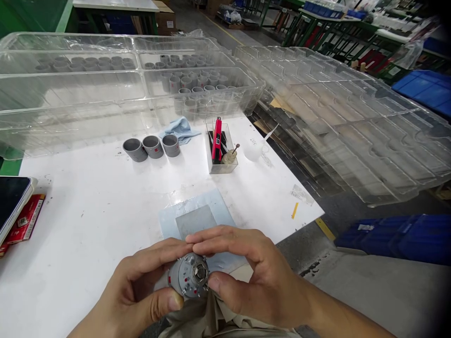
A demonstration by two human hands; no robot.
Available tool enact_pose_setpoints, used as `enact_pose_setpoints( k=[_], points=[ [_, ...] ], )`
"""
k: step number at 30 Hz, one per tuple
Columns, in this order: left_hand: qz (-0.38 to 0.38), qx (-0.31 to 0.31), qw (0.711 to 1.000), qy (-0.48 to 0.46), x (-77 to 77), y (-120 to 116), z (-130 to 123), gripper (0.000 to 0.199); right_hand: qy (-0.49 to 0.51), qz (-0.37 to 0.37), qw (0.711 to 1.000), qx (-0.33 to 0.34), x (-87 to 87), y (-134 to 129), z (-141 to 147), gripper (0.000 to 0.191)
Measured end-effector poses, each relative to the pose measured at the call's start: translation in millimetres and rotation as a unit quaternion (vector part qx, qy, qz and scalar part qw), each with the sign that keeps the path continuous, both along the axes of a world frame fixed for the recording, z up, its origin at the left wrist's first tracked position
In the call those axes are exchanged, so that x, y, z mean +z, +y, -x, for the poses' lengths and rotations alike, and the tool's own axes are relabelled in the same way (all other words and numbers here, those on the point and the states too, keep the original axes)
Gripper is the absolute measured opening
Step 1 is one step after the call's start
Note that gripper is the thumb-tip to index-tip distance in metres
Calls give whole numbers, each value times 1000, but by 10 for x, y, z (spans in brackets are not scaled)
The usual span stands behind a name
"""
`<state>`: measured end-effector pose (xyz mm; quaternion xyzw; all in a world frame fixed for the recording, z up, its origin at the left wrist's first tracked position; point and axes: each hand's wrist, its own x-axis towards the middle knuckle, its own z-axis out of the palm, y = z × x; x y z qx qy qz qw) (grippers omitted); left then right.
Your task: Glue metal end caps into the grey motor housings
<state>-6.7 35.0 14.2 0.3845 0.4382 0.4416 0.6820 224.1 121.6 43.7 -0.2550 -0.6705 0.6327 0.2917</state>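
Note:
Between my two hands is a grey cylindrical part [188,277] with small pins, red marks and a dark round hole at its end. My left hand [141,286] wraps its left side, with the thumb along the lower edge. Against its right end rest the thumb and fingers of my right hand [250,277]. The part is held above the near edge of the table, over a light blue sheet [223,211] with a grey square pad [195,220] on it. My palms hide some of its body.
Three grey cups [153,147] stand beside a blue cloth [181,130]. A clear box [222,168] holds a red cutter [217,141]; a white bottle [252,149] is right of it. Clear trays [70,89] with grey cups line the back. A phone [14,202] lies left.

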Motion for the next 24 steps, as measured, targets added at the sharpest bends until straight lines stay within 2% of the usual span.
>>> enact_pose_setpoints(
  k=[5,10,20,24],
  points=[
    [10,12,1000,8,-9,-13,11,42,8,-16,1000,-9,-62,8,10,48],
    [0,4,1000,1,2,2,8,41,13,-35,999,13,-113,65,1,47],
    [-7,17,1000,-1,-60,-44,15,41,27,-101,994,39,-92,177,-1,42],
    [0,27,1000,0,-73,-37,0,42,11,-122,992,29,-25,167,-15,38]
  ],
)
